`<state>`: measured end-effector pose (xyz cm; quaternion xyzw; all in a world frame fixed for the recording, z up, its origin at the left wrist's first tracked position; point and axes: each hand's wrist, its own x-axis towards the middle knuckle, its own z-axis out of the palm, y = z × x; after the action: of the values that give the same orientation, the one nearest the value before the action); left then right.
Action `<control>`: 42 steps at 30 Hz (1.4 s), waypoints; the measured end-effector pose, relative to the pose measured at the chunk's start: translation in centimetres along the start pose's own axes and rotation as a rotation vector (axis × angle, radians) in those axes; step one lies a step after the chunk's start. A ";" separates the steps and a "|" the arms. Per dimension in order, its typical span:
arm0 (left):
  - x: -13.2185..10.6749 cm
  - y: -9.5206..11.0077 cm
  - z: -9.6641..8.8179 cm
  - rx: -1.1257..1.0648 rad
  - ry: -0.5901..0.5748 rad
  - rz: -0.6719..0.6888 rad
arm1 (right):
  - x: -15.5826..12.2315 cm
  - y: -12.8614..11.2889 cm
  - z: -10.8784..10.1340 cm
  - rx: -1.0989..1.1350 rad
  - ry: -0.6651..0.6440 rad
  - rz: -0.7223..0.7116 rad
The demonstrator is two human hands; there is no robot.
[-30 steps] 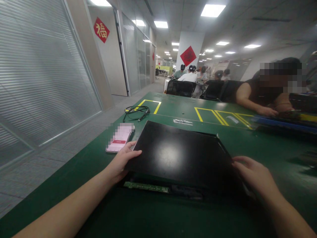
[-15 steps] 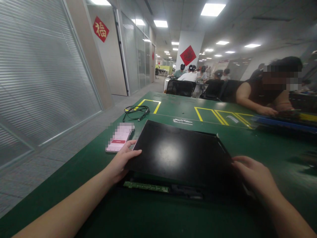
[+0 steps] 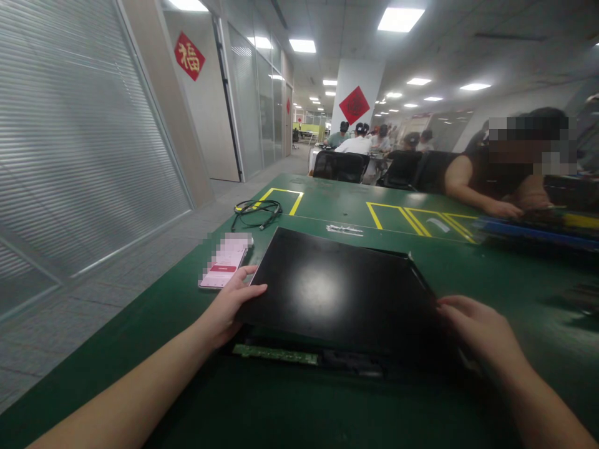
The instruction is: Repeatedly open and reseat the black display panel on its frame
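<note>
A flat black display panel (image 3: 346, 280) with a glossy light reflection lies over a dark frame in front of me. My left hand (image 3: 236, 302) grips the panel's left edge, thumb on top and fingers at the side and underneath. On the opposite side, my right hand (image 3: 472, 321) has its fingers closed at the right edge, where panel and frame meet; its fingertips are partly hidden. Below the panel's near edge, a narrow green circuit board (image 3: 276, 354) shows inside the frame. The panel sits slightly askew to the frame, whose far right corner sticks out.
Left of the panel a phone (image 3: 224, 268) lies on the green table (image 3: 154, 349), with a coiled black cable (image 3: 257, 213) behind it. White strips (image 3: 345, 230) and yellow tape markings lie farther back. At right, another person's hands work over a blue tray (image 3: 538, 234).
Both my hands and the panel stay in nearly the same place. The view shifts very slightly, and the person at right has moved a little.
</note>
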<state>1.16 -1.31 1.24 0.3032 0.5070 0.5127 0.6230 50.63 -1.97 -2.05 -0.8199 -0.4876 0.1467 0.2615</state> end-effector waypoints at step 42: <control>0.1 0.0 -0.3 0.019 -0.028 0.023 | 0.1 0.6 0.2 0.000 0.020 -0.065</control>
<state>0.83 -1.24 1.13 0.3221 0.4998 0.5106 0.6211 51.01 -2.02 -2.58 -0.8050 -0.5114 0.1300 0.2711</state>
